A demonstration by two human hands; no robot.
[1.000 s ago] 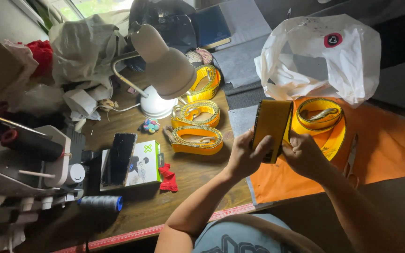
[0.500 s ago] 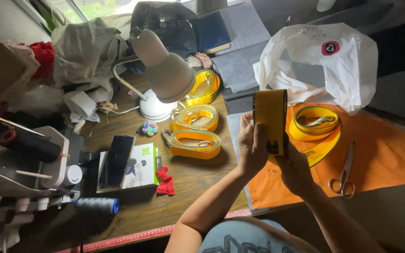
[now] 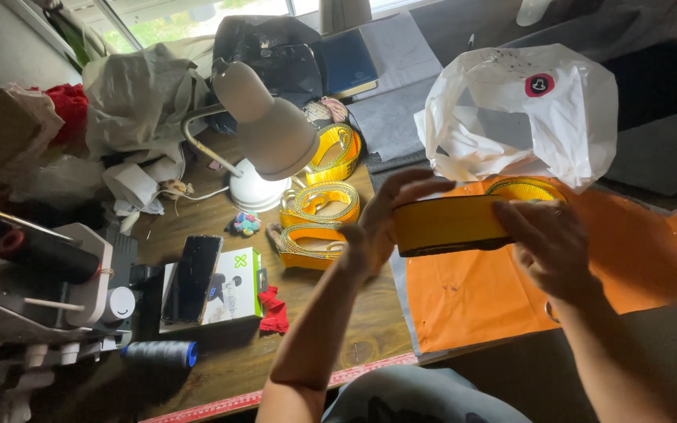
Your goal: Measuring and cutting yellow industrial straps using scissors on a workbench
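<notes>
Both hands hold a flat yellow-orange strap piece point(image 3: 448, 225) with dark edges, lying level above the table edge. My left hand point(image 3: 385, 219) grips its left end, fingers spread behind it. On the right end rests my right hand point(image 3: 546, 239), fingers over the top. Under the piece lies orange fabric point(image 3: 503, 294). Several coiled yellow straps point(image 3: 316, 223) sit on the wooden table point(image 3: 244, 356) to the left.
A white desk lamp point(image 3: 268, 137) stands at centre. A white plastic bag point(image 3: 526, 113) sits behind the orange fabric. A phone point(image 3: 192, 278) rests on a white box, a dark thread spool point(image 3: 158, 352) and a sewing machine point(image 3: 41, 305) at left. Clutter lines the back.
The strap piece has turned from upright to level. My hands have shifted to its two ends, and the view has moved closer.
</notes>
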